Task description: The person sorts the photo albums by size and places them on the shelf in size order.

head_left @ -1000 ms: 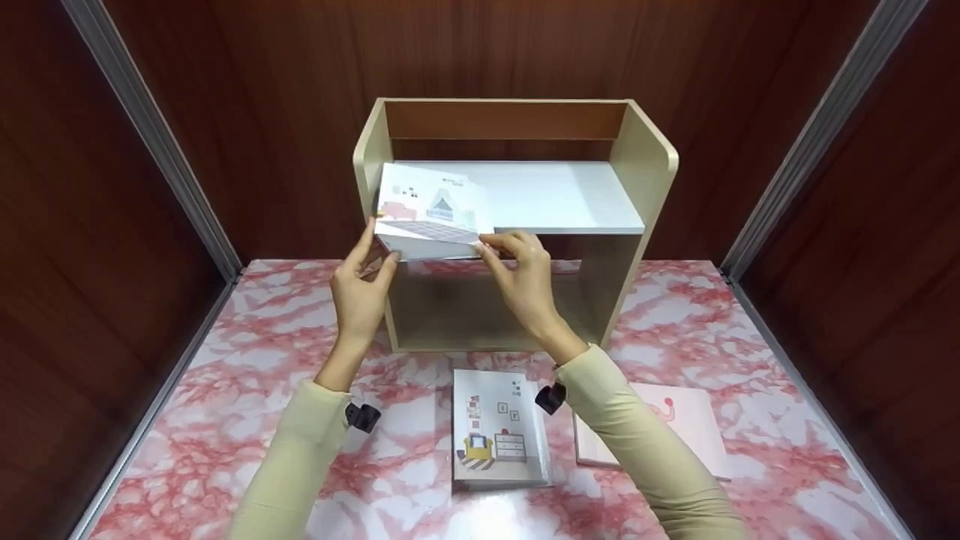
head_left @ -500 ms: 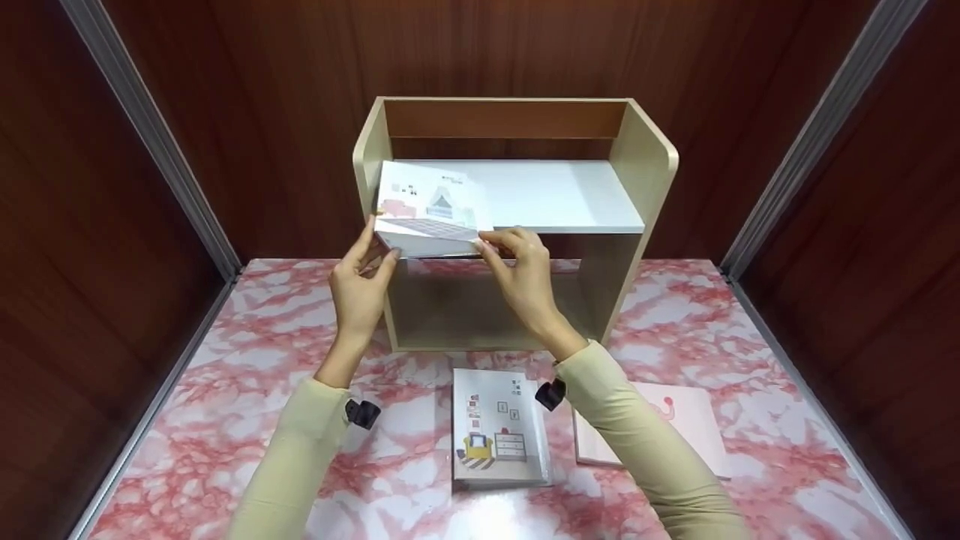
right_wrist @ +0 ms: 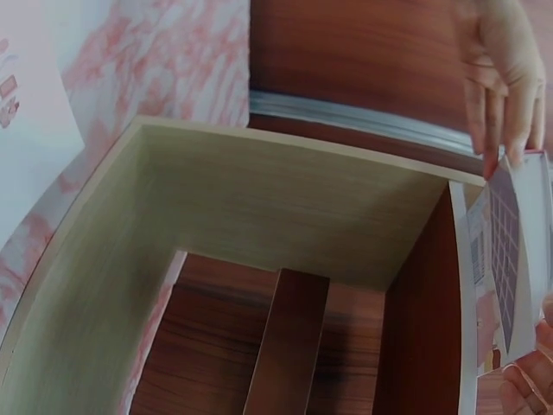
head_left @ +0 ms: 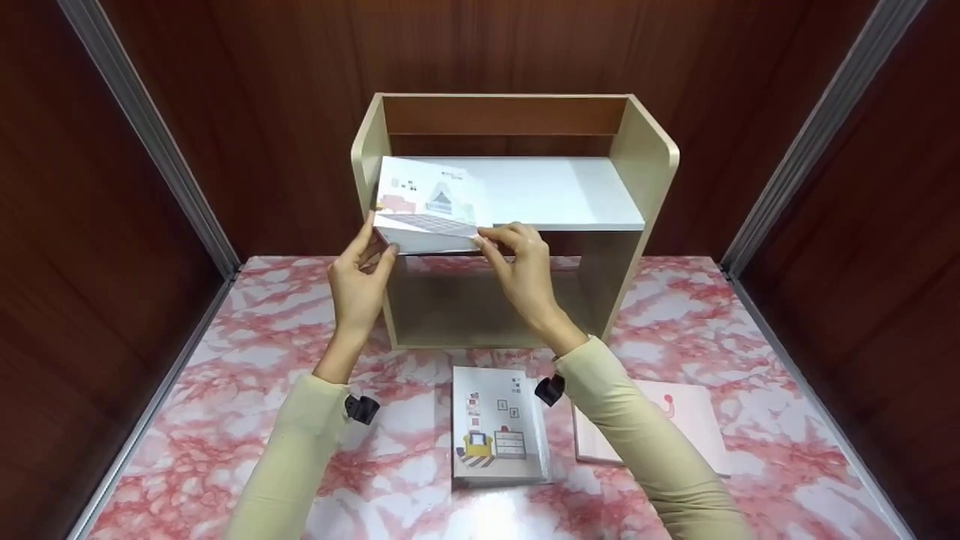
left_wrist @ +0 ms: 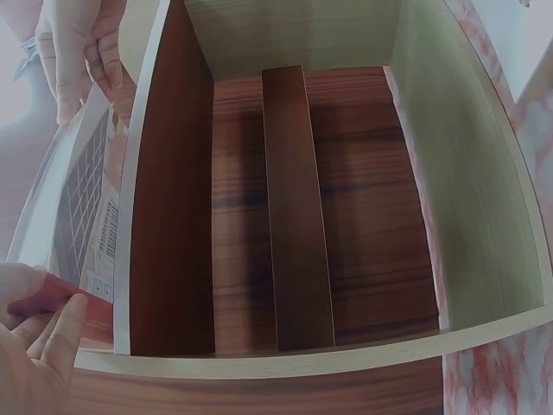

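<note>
Bookcase [head_left: 645, 161] taken as landmark. Held book [head_left: 429, 196] at its upper left front, over the left end of the white shelf board [head_left: 559, 196], cover up, near edge towards the person. Both hands equally close: left hand [head_left: 355, 289] on the near left corner, right hand [head_left: 527, 271] on the near right. Left thumb and fingers pinch one corner; right thumb and forefinger pinch the other. Book lies straight ahead of the fingers; long axis seems to run back into the bookcase, though foreshortening leaves that unsure. Contact with board or left side panel [head_left: 365, 154]: cannot tell.

Edges: left panel just beside the book, so little room there; board's front lip runs beneath. Bare board stretches from the book to the bookcase's right panel, and that is the open room. On the worktop [head_left: 259, 337], before the bookcase: book stack [head_left: 495, 431] and, right of it, pink book [head_left: 694, 427], partly behind the right sleeve [head_left: 637, 435].
</note>
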A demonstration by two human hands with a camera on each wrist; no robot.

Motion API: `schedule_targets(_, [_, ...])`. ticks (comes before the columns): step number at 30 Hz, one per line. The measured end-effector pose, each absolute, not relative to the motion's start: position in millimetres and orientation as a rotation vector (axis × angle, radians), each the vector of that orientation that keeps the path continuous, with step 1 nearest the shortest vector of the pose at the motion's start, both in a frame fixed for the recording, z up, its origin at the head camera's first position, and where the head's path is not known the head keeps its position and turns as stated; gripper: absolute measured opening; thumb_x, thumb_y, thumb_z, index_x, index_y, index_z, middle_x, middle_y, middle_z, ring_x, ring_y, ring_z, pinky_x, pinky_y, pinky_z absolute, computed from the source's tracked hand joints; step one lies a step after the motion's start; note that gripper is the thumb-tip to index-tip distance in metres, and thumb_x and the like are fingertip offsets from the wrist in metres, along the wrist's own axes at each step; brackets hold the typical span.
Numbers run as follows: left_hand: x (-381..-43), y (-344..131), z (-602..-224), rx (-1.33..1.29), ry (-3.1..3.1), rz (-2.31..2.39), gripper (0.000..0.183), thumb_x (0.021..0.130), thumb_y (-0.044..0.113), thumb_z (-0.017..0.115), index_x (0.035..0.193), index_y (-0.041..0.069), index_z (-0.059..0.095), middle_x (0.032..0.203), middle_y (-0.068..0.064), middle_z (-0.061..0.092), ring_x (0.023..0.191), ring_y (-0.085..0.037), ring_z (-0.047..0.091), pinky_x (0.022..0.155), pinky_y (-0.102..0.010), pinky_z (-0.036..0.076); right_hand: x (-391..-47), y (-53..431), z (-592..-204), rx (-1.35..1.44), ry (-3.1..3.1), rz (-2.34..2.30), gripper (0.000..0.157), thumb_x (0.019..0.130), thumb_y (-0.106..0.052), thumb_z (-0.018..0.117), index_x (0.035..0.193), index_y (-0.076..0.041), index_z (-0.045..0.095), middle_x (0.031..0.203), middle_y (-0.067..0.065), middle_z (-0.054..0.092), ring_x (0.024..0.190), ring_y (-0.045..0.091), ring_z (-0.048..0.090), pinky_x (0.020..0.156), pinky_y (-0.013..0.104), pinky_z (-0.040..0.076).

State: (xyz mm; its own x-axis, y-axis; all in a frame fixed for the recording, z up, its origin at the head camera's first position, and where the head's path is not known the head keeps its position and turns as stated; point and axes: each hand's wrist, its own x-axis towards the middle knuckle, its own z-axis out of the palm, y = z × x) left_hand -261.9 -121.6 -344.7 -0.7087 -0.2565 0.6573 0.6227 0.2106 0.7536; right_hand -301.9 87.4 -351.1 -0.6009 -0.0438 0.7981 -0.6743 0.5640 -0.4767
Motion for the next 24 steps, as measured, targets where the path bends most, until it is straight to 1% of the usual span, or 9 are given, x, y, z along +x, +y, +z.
schedule_targets(5, [-262.6,-121.9,-344.4,-0.337,-1.78,-1.58,0.048,0.081,-0.002,0.068,0.127,-0.004,0.052,0.113,-0.024,0.062,0.096,-0.032,0.065,0.08,-0.044,0.053,-302.4,88.0,-351.3,0.574,-2.026,1.053,0.021,0.085,-0.025,0.068,0.094,-0.007,0.075,0.082,0.002,0.067,0.076,0.014,0.055,0.072,0.027,0.043])
schedule_targets(8, [-262.4,-121.9,-344.0,-0.332,-1.777,-1.573,0.048,0.08,-0.001,0.069,0.125,-0.004,0.054,0.112,-0.023,0.062,0.094,-0.031,0.065,0.079,-0.044,0.053,-303.3,88.3,-351.0,0.573,-2.029,1.064,0.022,0.085,-0.026,0.067,0.094,-0.007,0.075,0.082,0.001,0.067,0.076,0.016,0.057,0.072,0.027,0.043])
schedule_targets(11, [-262.6,-121.8,-344.0,-0.326,-1.77,-1.569,0.047,0.079,-0.001,0.07,0.124,-0.004,0.054,0.112,-0.023,0.062,0.093,-0.031,0.066,0.079,-0.044,0.053,-303.8,88.4,-350.9,0.574,-2.039,1.076,0.022,0.085,-0.026,0.067,0.095,-0.008,0.075,0.082,0.001,0.067,0.077,0.019,0.058,0.072,0.028,0.043])
schedule_targets(14, [-263.3,-121.6,-344.3,-0.318,-1.76,-1.574,0.047,0.079,-0.001,0.07,0.123,-0.004,0.055,0.111,-0.022,0.063,0.093,-0.031,0.066,0.078,-0.043,0.054,-304.0,88.3,-350.6,0.571,-2.052,1.073,0.022,0.085,-0.026,0.067,0.095,-0.008,0.075,0.082,0.001,0.067,0.078,0.019,0.057,0.072,0.031,0.044])
schedule_targets(18, [-264.7,-121.7,-345.3,-0.312,-1.756,-1.559,0.047,0.078,0.0,0.071,0.123,-0.004,0.056,0.109,-0.022,0.064,0.092,-0.031,0.066,0.077,-0.036,0.055,-303.6,87.6,-349.5,0.564,-2.068,1.042,0.023,0.085,-0.027,0.067,0.096,-0.009,0.075,0.084,0.002,0.068,0.079,0.017,0.056,0.072,0.032,0.044])
schedule_targets(21, [-265.4,-121.6,-346.2,-0.306,-1.758,-1.543,0.047,0.078,0.0,0.071,0.122,-0.005,0.055,0.108,-0.021,0.065,0.092,-0.031,0.066,0.075,-0.032,0.055,-303.1,87.4,-349.0,0.559,-2.081,1.016,0.024,0.085,-0.028,0.066,0.097,-0.009,0.075,0.085,0.001,0.068,0.08,0.016,0.055,0.072,0.029,0.043])
schedule_targets(24, [-265.9,-121.4,-346.5,-0.301,-1.761,-1.536,0.047,0.078,0.0,0.071,0.123,-0.005,0.055,0.107,-0.021,0.065,0.091,-0.03,0.067,0.074,-0.029,0.055,-303.2,87.7,-349.0,0.563,-2.082,1.014,0.024,0.085,-0.028,0.066,0.097,-0.009,0.075,0.084,0.001,0.068,0.079,0.018,0.055,0.071,0.028,0.042])
